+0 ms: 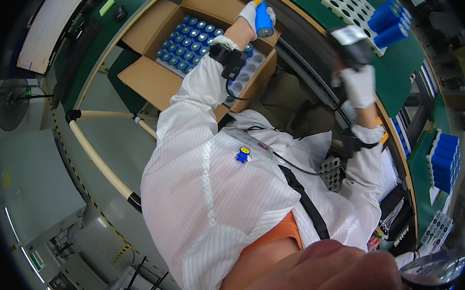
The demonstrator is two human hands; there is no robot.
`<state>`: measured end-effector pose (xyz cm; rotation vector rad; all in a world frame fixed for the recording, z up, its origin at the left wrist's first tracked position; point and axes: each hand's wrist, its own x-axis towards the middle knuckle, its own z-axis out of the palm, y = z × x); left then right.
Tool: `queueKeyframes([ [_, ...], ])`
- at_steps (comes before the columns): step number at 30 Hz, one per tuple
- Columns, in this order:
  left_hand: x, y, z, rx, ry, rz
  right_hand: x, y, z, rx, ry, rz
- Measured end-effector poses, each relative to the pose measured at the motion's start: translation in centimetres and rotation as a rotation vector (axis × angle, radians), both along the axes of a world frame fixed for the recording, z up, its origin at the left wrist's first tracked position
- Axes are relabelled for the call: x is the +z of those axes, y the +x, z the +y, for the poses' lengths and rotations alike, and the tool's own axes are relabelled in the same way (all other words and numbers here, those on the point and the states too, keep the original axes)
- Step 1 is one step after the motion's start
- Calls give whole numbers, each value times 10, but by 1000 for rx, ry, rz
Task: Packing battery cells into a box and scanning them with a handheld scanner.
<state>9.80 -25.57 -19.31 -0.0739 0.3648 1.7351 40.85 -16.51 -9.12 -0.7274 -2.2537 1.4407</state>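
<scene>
My left hand (248,19), in a white glove with a yellow fingertip, is closed round a blue cylindrical battery cell (264,22). It is over the right side of an open cardboard box (165,74). Inside the box, several rows of blue battery cells (185,43) stand upright in a pale tray (249,71) that has bare round pockets at its near right. My right hand (359,85), also gloved and blurred by motion, grips a black handheld device with a white top (351,48), perhaps a scanner. That device is beside the green bench, near a white holder with round holes (349,5).
Blue cells (388,21) rest by the holder on the green bench (394,74). Another group of blue cells (444,157) sits farther right. A pale tube frame (104,154) runs along the left, near a keyboard (85,39) and monitor (46,31). A fan (13,104) stands at far left.
</scene>
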Motion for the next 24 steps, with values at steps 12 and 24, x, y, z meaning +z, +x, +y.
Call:
queueKeyframes([
  [12,75,35,59,56,-415,644,-14,-31,-17,30,295,-16],
  [24,172,125,115,141,-304,1612,7,54,163,-846,-728,811],
])
